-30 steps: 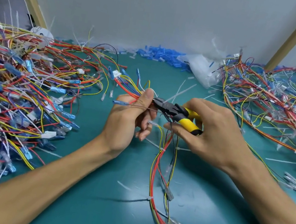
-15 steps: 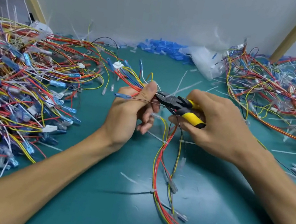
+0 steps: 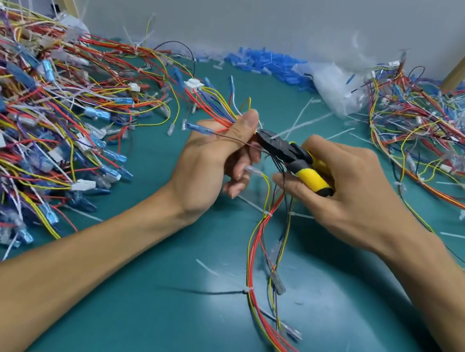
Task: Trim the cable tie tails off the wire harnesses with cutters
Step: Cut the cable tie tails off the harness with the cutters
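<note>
My left hand (image 3: 212, 160) grips a wire harness (image 3: 257, 259) of red, yellow and blue wires, thumb pressed on the bundle near its white connector (image 3: 193, 84). My right hand (image 3: 346, 197) holds black cutters with yellow handles (image 3: 297, 163). The cutter jaws (image 3: 265, 134) sit right beside my left thumb, at a white cable tie tail (image 3: 297, 126) that sticks up and to the right. The harness runs down over the green mat toward the front edge, with more white ties (image 3: 246, 290) along it.
A big pile of harnesses (image 3: 35, 126) fills the left side, another pile (image 3: 448, 149) the right. Blue terminal sleeves (image 3: 267, 64) and a clear plastic bag (image 3: 337, 86) lie at the back wall. Cut tie tails (image 3: 207, 267) litter the green mat (image 3: 144, 299).
Both hands have stayed together at the centre. The cutter jaws have closed in slightly toward my left thumb and the tie tail.
</note>
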`<action>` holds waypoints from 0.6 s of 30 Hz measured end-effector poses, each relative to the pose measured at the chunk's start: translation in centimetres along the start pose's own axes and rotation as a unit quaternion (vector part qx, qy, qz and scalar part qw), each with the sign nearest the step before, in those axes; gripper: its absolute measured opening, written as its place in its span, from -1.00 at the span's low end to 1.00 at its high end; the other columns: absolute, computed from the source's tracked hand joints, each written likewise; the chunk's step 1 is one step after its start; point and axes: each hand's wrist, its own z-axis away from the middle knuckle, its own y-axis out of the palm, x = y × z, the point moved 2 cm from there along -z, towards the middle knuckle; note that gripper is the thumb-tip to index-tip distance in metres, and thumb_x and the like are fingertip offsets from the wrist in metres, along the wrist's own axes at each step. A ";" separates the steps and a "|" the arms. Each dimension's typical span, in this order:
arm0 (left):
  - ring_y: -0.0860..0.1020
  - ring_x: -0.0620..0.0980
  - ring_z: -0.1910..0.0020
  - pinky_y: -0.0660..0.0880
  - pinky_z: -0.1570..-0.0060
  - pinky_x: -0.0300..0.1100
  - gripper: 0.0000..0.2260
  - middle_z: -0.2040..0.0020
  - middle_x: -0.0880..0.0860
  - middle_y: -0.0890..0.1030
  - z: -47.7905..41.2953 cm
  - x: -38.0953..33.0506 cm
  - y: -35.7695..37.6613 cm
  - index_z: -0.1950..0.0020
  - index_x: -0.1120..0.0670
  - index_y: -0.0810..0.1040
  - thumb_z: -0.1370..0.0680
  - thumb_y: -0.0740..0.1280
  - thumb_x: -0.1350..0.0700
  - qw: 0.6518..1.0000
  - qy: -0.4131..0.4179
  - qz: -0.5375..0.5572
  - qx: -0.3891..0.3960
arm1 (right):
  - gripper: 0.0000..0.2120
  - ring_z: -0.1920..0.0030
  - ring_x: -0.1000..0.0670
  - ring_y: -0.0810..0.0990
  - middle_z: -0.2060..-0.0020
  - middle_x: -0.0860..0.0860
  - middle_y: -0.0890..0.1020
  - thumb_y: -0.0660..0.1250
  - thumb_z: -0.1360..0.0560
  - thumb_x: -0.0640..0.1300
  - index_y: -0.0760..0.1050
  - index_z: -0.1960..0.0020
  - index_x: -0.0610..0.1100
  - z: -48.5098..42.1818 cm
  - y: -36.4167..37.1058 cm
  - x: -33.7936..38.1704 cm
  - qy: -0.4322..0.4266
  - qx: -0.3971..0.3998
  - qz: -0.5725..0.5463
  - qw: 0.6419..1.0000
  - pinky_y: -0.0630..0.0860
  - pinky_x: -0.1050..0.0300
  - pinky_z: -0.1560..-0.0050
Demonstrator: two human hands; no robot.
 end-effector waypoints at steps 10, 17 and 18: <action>0.30 0.03 0.62 0.24 0.57 -0.28 -0.53 0.54 0.12 0.30 0.4 0.2 0.4 0.42 0.20 0.44 -0.61 0.27 -0.04 1.000 -0.009 -0.014 0.007 | -0.65 0.40 -0.11 0.23 0.50 0.04 0.29 0.48 -0.54 -0.02 0.30 0.20 -0.01 0.3 0.0 -0.7 0.025 0.044 -0.005 0.999 0.26 -0.05 0.41; 0.31 0.03 0.63 0.24 0.57 -0.28 -0.56 0.54 0.11 0.29 0.2 0.3 0.2 0.38 0.19 0.49 -0.64 0.26 -0.02 1.000 0.003 -0.018 0.016 | -0.68 0.38 -0.24 0.25 0.50 -0.01 0.32 0.44 -0.59 0.01 0.36 0.20 -0.05 0.2 0.0 -0.9 0.014 0.055 0.010 0.998 0.30 -0.10 0.43; 0.31 0.03 0.63 0.24 0.57 -0.27 -0.55 0.53 0.11 0.29 0.2 0.3 0.2 0.37 0.19 0.49 -0.66 0.25 0.00 1.000 0.005 -0.021 0.016 | -0.69 0.38 -0.25 0.25 0.50 -0.02 0.33 0.44 -0.59 0.00 0.37 0.20 -0.06 0.2 0.0 -0.9 0.015 0.055 0.010 0.998 0.30 -0.10 0.42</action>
